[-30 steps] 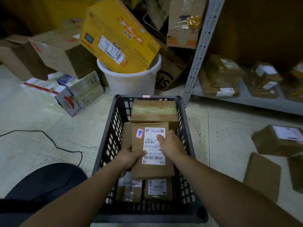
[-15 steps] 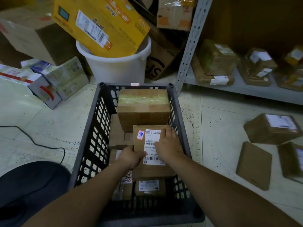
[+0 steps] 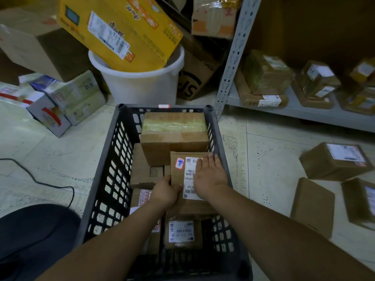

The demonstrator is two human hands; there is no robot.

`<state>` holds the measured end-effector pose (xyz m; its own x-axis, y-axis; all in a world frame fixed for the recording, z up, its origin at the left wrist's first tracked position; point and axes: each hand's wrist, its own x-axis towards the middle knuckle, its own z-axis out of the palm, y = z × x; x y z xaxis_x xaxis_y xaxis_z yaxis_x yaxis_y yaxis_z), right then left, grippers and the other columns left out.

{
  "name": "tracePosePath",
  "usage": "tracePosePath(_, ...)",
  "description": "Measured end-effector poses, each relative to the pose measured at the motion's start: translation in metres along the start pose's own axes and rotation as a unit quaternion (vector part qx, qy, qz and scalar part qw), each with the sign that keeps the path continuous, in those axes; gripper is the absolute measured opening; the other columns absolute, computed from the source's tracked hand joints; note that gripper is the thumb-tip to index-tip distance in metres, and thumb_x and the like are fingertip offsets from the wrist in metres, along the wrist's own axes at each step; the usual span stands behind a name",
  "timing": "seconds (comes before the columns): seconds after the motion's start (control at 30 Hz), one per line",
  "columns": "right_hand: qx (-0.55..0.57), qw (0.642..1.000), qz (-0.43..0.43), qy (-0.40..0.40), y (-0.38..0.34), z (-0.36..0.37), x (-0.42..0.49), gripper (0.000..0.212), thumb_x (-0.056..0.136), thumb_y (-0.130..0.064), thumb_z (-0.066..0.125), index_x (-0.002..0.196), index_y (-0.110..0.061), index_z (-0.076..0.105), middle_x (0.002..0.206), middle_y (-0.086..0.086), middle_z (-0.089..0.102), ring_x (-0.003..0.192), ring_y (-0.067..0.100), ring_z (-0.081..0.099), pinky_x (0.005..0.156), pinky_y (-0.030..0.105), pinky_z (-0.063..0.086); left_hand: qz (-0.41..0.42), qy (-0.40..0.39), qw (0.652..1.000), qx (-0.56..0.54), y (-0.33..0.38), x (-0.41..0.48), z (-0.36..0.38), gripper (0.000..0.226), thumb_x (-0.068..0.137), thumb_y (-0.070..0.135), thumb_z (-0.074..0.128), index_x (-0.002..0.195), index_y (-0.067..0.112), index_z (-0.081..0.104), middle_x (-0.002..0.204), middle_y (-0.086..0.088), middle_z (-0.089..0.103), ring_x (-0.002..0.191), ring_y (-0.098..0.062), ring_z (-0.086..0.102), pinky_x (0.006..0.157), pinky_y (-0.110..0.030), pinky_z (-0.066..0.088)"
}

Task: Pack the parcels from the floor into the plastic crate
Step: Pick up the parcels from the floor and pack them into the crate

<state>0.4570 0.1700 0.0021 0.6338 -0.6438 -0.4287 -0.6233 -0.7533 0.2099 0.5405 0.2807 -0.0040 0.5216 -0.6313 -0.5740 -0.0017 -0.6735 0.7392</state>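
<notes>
A black plastic crate [image 3: 105, 169] stands on the floor in front of me with several brown parcels inside. A flat brown parcel with a white label [image 3: 178, 173] lies in its right half, against a taped box [image 3: 174, 136] at the far end. My left hand [image 3: 165, 192] grips that flat parcel's near left edge. My right hand [image 3: 211, 176] presses flat on its label, fingers spread. Three brown parcels lie on the floor at the right: a labelled box [image 3: 334, 161], a flat one [image 3: 312, 207] and one at the frame edge [image 3: 361, 201].
A white bucket [image 3: 140, 86] holding a yellow box [image 3: 119, 31] stands behind the crate. Cardboard and printed boxes [image 3: 67, 98] pile up at the left. A grey metal shelf [image 3: 300, 110] with parcels runs along the right. A black cable [image 3: 36, 181] crosses the floor at the left.
Both hands have lowered the flat labelled parcel into the crate's right half, up against the taped box. My right hand has flattened on top of it.
</notes>
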Motion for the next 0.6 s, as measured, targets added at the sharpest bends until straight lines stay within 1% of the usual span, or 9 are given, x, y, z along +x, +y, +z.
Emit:
tracePosePath(0.07, 0.003, 1.0, -0.001, 0.003, 0.0, -0.001, 0.004, 0.077, 0.099, -0.042, 0.035, 0.151, 0.003, -0.001, 0.159, 0.024, 0.002, 0.147, 0.038, -0.001, 0.12, 0.047, -0.006, 0.007, 0.014, 1.0, -0.011, 0.001, 0.001, 0.001, 0.036, 0.094, 0.026, 0.053, 0.128, 0.015, 0.053, 0.119, -0.006, 0.065, 0.107, -0.023, 0.062, 0.09, -0.039, 0.052)
tracePosePath(0.17, 0.01, 1.0, 0.003, -0.007, -0.001, -0.002, 0.01, 0.078, 0.098, -0.039, 0.038, 0.151, 0.003, -0.002, 0.159, 0.023, 0.002, 0.147, 0.037, 0.0, 0.12, 0.046, -0.004, 0.016, 0.019, 1.0, -0.011, 0.001, 0.003, 0.002, 0.035, 0.094, 0.027, 0.053, 0.128, 0.017, 0.052, 0.121, -0.007, 0.064, 0.107, -0.023, 0.062, 0.09, -0.038, 0.052)
tracePosePath(0.3, 0.038, 0.999, -0.007, -0.009, 0.001, -0.007, 0.006, 0.078, 0.097, -0.04, 0.041, 0.152, 0.0, 0.001, 0.16, 0.02, 0.006, 0.148, 0.035, 0.005, 0.121, 0.043, -0.002, -0.007, -0.028, 1.0, -0.007, 0.01, -0.003, -0.009, 0.051, 0.093, 0.028, 0.055, 0.14, 0.018, 0.038, 0.132, -0.007, 0.055, 0.112, -0.023, 0.059, 0.083, -0.031, 0.05)
tracePosePath(0.37, 0.089, 0.996, -0.013, 0.008, 0.005, -0.014, -0.005, 0.073, 0.099, -0.042, 0.038, 0.153, -0.003, 0.009, 0.159, 0.016, 0.014, 0.147, 0.031, 0.012, 0.121, 0.041, 0.002, -0.016, -0.028, 0.999, -0.001, 0.02, -0.013, -0.021, 0.055, 0.093, 0.028, 0.055, 0.143, 0.02, 0.033, 0.137, -0.006, 0.05, 0.116, -0.025, 0.056, 0.086, -0.033, 0.049)
tracePosePath(0.4, 0.112, 0.994, -0.015, 0.015, 0.008, -0.021, -0.014, 0.07, 0.099, -0.043, 0.037, 0.152, -0.005, 0.013, 0.159, 0.014, 0.018, 0.146, 0.03, 0.016, 0.121, 0.041, 0.004, -0.02, -0.024, 1.0, 0.0, 0.029, -0.022, -0.029, 0.054, 0.093, 0.028, 0.055, 0.142, 0.02, 0.034, 0.136, -0.005, 0.051, 0.114, -0.024, 0.056, 0.085, -0.032, 0.048)
tracePosePath(0.43, 0.125, 0.992, -0.016, 0.015, 0.012, -0.029, -0.025, 0.067, 0.099, -0.045, 0.036, 0.152, -0.007, 0.018, 0.157, 0.013, 0.023, 0.145, 0.03, 0.019, 0.121, 0.042, 0.007, -0.021, -0.021, 1.0, 0.0, 0.038, -0.031, -0.037, 0.051, 0.094, 0.027, 0.055, 0.141, 0.02, 0.036, 0.132, -0.003, 0.052, 0.108, -0.021, 0.056, 0.082, -0.03, 0.047)
tracePosePath(0.5, 0.137, 0.99, -0.015, -0.001, 0.021, -0.05, -0.052, 0.064, 0.098, -0.047, 0.036, 0.15, -0.011, 0.024, 0.154, 0.012, 0.029, 0.141, 0.03, 0.026, 0.12, 0.042, 0.011, -0.026, -0.023, 0.999, 0.01, 0.062, -0.056, -0.053, 0.046, 0.094, 0.025, 0.055, 0.137, 0.019, 0.041, 0.12, 0.007, 0.052, 0.093, -0.014, 0.054, 0.072, -0.021, 0.046)
tracePosePath(0.53, 0.148, 0.989, -0.012, -0.015, 0.026, -0.059, -0.064, 0.063, 0.098, -0.047, 0.036, 0.149, -0.012, 0.026, 0.153, 0.011, 0.031, 0.139, 0.029, 0.029, 0.119, 0.042, 0.012, -0.028, -0.025, 0.999, 0.023, 0.073, -0.066, -0.06, 0.044, 0.094, 0.024, 0.055, 0.135, 0.018, 0.043, 0.119, 0.007, 0.053, 0.09, -0.012, 0.052, 0.068, -0.017, 0.045)
tracePosePath(0.6, 0.185, 0.982, -0.003, -0.034, 0.038, -0.085, -0.09, 0.059, 0.097, -0.047, 0.038, 0.146, -0.016, 0.032, 0.147, 0.009, 0.04, 0.132, 0.026, 0.038, 0.115, 0.04, 0.018, -0.036, -0.036, 0.998, 0.044, 0.098, -0.093, -0.074, 0.043, 0.094, 0.023, 0.055, 0.134, 0.017, 0.045, 0.121, 0.0, 0.058, 0.089, -0.01, 0.053, 0.062, -0.009, 0.042)
